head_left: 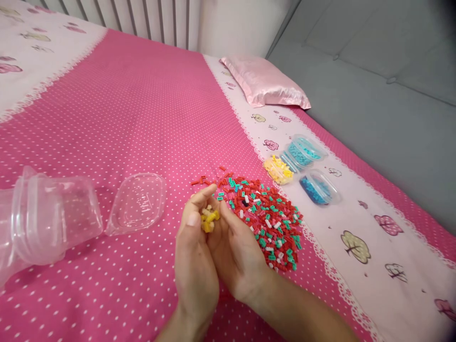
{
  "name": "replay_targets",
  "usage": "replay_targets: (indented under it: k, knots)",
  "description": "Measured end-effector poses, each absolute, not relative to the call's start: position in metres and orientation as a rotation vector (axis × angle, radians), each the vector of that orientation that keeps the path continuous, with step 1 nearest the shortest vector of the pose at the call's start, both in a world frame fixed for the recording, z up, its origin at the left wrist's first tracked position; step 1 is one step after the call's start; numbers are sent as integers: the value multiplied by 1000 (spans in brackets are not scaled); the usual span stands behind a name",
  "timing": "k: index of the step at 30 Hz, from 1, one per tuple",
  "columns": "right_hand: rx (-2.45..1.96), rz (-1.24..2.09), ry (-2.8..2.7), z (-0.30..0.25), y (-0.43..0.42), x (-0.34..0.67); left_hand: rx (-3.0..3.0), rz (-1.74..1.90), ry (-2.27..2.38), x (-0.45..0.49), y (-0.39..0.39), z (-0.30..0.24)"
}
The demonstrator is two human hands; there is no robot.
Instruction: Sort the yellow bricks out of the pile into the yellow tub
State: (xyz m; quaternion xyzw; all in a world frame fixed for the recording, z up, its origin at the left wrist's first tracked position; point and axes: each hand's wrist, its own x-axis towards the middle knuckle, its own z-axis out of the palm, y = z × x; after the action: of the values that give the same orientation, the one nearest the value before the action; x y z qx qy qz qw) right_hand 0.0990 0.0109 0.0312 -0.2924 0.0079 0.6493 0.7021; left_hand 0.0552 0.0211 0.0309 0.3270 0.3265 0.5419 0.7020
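The pink bedsheet (142, 118) bears a mixed brick pile (274, 218), beside which left hand (195, 254) and right hand (238, 254) are cupped together around yellow pieces (210, 218); a tight palm seam should best prevent spillage.

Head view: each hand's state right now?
Left hand: partly closed, cupped around small yellow plastic bricks.
Right hand: partly closed, cupped against the left hand, around the same bricks.

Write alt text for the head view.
Left hand and right hand cup small yellow pieces beside a mostly red mixed pile on a pink dotted bedspread. Small tubs of yellow and blue pieces sit right; stacked clear containers lie left.
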Motion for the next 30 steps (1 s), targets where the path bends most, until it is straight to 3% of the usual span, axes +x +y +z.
replay_targets:
  k: [9,18,30]
  knots:
    - [-719,1582,311,35,16,102,1084,1328,635,49,21,28]
    - [-678,1585,267,39,23,134,1148,1629,538,53,32,24]
    - [-684,842,217,53,32,273,1049,1606,604,50,41,28]
